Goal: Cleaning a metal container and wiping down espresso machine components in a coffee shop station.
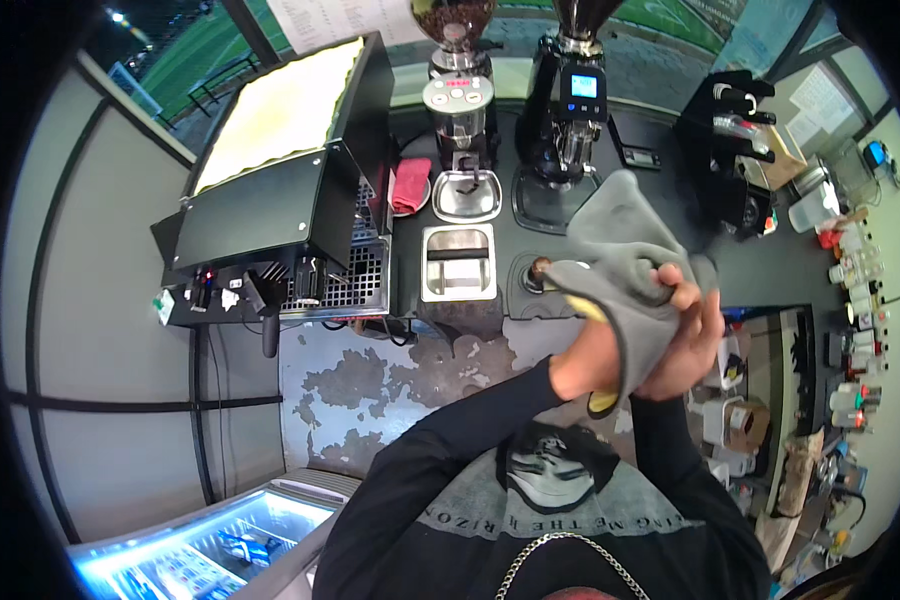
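Note:
A grey cloth with yellow patches (pixel 630 240) is bunched between my two hands, over the right part of the black counter. My left hand (pixel 589 360) is partly wrapped in its lower folds, so those fingers are hidden. Against the cloth's right side lies my right hand (pixel 690 337), its fingers bent over the gathered fabric. Just left of the cloth, a tamper with a brown knob (pixel 540 268) stands on a dark mat, partly covered. Whatever may lie inside the folds cannot be seen.
A steel knock box (pixel 459 289) is set in the counter's front edge. Behind stand two coffee grinders (pixel 457 105), (pixel 574 105). To the left is a black espresso machine (pixel 255 225), its portafilter handle (pixel 270 334) jutting out. A black cup rack (pixel 727 150) stands back right.

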Motion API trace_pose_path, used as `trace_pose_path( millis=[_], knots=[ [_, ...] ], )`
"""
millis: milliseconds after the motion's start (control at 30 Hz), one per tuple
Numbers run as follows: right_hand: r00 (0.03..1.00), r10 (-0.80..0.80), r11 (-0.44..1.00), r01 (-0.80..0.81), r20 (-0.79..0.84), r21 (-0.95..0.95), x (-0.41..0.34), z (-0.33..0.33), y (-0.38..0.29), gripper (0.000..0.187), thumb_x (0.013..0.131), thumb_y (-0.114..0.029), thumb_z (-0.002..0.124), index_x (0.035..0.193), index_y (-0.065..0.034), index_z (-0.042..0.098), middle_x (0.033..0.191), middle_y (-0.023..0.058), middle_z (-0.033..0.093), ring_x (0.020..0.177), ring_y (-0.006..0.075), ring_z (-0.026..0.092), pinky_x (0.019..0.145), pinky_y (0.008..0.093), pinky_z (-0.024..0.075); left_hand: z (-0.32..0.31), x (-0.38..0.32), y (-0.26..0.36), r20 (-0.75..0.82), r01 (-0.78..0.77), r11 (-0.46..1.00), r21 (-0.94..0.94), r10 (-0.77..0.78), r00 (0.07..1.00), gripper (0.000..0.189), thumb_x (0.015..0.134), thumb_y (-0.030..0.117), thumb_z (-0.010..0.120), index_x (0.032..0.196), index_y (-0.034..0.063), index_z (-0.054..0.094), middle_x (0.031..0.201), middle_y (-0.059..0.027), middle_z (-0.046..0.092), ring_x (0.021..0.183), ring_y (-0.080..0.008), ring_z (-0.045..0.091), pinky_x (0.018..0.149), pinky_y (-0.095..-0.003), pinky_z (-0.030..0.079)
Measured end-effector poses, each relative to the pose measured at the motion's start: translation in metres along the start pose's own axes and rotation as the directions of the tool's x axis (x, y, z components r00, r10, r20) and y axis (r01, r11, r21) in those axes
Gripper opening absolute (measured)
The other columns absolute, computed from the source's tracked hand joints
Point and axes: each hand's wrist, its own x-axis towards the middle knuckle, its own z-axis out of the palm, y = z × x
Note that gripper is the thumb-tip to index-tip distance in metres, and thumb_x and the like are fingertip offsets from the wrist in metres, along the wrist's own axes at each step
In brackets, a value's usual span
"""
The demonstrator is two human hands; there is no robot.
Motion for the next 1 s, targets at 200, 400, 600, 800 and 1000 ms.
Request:
trace_pose_path(
  millis=[200, 400, 600, 800, 1000],
  knots=[
    [0.913, -0.398, 0.308, 0.222, 0.086, -0.925, -0.071, -0.064, -0.071, 0.047, 0.106, -0.029, 0.029, 0.136, 0.0016, 0.049, 0.147, 0.0186, 0.045, 0.137, 0.0297, 0.042, 0.115, 0.0410, 0.0282, 0.039, -0.016, 0.093, -0.190, -0.426, 0.854, -0.299, 0.385, 0.903, 0.031, 0.090, 0.028, 0.056, 0.113, 0.0093, 0.061, 0.118, -0.0081, 0.063, 0.115, -0.0265, 0.056, 0.099, -0.0373, 0.041],
    [0.932, 0.096, 0.986, -0.042, -0.350, 0.160, -0.149, -0.164, -0.215, 0.043, 0.103, -0.034, 0.043, 0.138, -0.0097, 0.050, 0.137, 0.0109, 0.055, 0.128, 0.0276, 0.051, 0.111, 0.0431, 0.0369, 0.077, -0.011, 0.211, 0.116, -0.733, 0.678, -0.054, 0.733, 0.670, 0.050, 0.083, 0.029, 0.064, 0.130, 0.0126, 0.058, 0.138, -0.0090, 0.054, 0.133, -0.0299, 0.044, 0.112, -0.0432, 0.032],
    [0.868, 0.353, 0.928, -0.277, -0.350, 0.249, -0.222, -0.271, -0.273, 0.058, 0.103, -0.047, 0.035, 0.146, -0.0088, 0.042, 0.148, 0.0126, 0.047, 0.135, 0.0308, 0.046, 0.115, 0.0455, 0.0337, 0.166, -0.046, 0.289, 0.440, -0.814, 0.442, 0.377, 0.687, 0.577, 0.063, 0.078, 0.031, 0.064, 0.132, -0.0001, 0.055, 0.141, -0.0223, 0.049, 0.134, -0.0399, 0.041, 0.107, -0.0541, 0.036],
    [0.861, -0.025, 0.997, -0.015, -0.508, -0.074, -0.288, -0.322, -0.229, 0.059, 0.102, -0.053, 0.037, 0.147, -0.0137, 0.043, 0.151, 0.0094, 0.044, 0.143, 0.0302, 0.036, 0.118, 0.0473, 0.0276, 0.176, -0.051, 0.341, 0.402, -0.819, 0.502, 0.279, 0.713, 0.574, 0.059, 0.079, 0.025, 0.069, 0.130, -0.0018, 0.054, 0.136, -0.0228, 0.050, 0.133, -0.0367, 0.043, 0.108, -0.0500, 0.037],
    [0.951, -0.060, 0.893, -0.085, -0.303, -0.443, -0.269, -0.309, -0.255, 0.047, 0.099, -0.042, 0.040, 0.134, -0.0126, 0.048, 0.132, 0.0070, 0.048, 0.123, 0.0257, 0.042, 0.102, 0.0428, 0.0337, 0.130, -0.032, 0.304, 0.183, -0.710, 0.670, -0.215, 0.742, 0.645, 0.044, 0.087, 0.022, 0.070, 0.125, 0.0034, 0.058, 0.122, -0.0152, 0.061, 0.113, -0.0324, 0.058, 0.097, -0.0418, 0.048]
  ],
)
